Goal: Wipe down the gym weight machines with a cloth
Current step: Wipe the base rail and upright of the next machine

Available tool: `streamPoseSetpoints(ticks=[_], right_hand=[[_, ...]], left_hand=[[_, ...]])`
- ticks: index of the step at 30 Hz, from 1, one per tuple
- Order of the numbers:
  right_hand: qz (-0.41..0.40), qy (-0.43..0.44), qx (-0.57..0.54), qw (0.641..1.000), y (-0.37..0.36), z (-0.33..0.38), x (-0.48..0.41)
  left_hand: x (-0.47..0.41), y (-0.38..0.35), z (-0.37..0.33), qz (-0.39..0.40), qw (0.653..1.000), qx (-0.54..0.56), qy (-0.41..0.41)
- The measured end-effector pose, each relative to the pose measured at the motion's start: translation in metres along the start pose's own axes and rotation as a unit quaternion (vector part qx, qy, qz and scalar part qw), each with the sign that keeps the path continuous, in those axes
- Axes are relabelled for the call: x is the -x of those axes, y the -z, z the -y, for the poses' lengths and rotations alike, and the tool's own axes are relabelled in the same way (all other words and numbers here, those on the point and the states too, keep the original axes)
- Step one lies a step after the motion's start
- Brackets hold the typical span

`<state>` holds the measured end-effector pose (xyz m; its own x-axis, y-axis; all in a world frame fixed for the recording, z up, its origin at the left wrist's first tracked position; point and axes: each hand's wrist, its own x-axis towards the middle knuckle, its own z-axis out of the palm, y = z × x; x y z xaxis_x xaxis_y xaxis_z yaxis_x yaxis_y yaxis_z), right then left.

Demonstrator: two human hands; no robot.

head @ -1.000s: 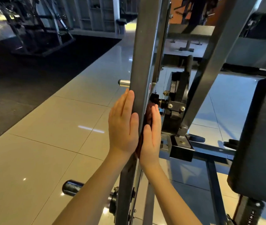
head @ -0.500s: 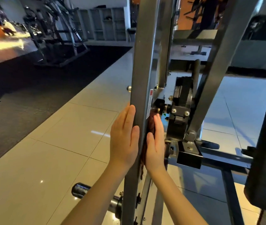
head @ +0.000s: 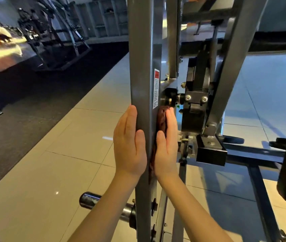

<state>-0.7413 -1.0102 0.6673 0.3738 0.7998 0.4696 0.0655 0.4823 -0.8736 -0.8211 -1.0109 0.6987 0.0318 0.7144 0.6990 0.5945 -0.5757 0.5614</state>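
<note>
1. The left hand (head: 129, 145) lies flat on one side of the grey post (head: 140, 67). Its fingers are straight and it holds nothing.
2. The right hand (head: 166, 145) is flat too, with straight fingers. It presses the dark red cloth (head: 161, 119) onto the other side of the post, so the post sits between the two hands.
3. The cloth is squashed between the right palm and the post. A bit pokes out by the fingertips, and a bit shows down by the wrist.
4. Just above the right fingertips are a sticker (head: 156, 88) and a black bolt block (head: 196, 98). If the hand slides up, the fingers could bump the bolts, or the cloth could catch there.
5. The cloth is only pressed, not gripped. If the push goes soft, it could slip down and fall to the floor.
6. Hard rubbing might peel the sticker's edge.
</note>
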Motion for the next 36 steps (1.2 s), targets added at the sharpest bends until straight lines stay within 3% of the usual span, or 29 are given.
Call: streamPoseSetpoints(ticks=[5, 9, 14, 19, 25, 31, 36], right_hand=[[0.026, 0.019, 0.030, 0.999, 0.007, -0.020, 0.054], [-0.003, -0.060, 0.024, 0.998, 0.003, -0.004, 0.026], [0.016, -0.015, 0.017, 1.000, 0.003, -0.008, 0.072], [0.012, -0.138, 0.034, 0.990, 0.015, -0.037, 0.083], [0.007, -0.049, 0.026, 0.998, 0.005, -0.025, 0.092], [0.028, -0.194, 0.043, 0.980, 0.017, -0.043, 0.115], [0.037, -0.112, 0.054, 0.992, 0.015, -0.031, 0.125]], left_hand=[[0.000, 0.002, 0.000, -0.004, 1.000, 0.010, -0.006], [-0.001, 0.004, -0.004, 0.009, 1.000, 0.008, -0.001], [0.035, 0.006, 0.009, 0.066, 0.998, 0.001, 0.004], [0.050, -0.003, 0.021, 0.039, 0.999, 0.025, 0.007], [0.049, -0.004, 0.025, 0.029, 0.999, 0.032, -0.016], [0.049, -0.004, 0.022, 0.022, 0.999, 0.040, -0.001], [0.058, -0.001, 0.022, 0.049, 0.998, 0.027, 0.008]])
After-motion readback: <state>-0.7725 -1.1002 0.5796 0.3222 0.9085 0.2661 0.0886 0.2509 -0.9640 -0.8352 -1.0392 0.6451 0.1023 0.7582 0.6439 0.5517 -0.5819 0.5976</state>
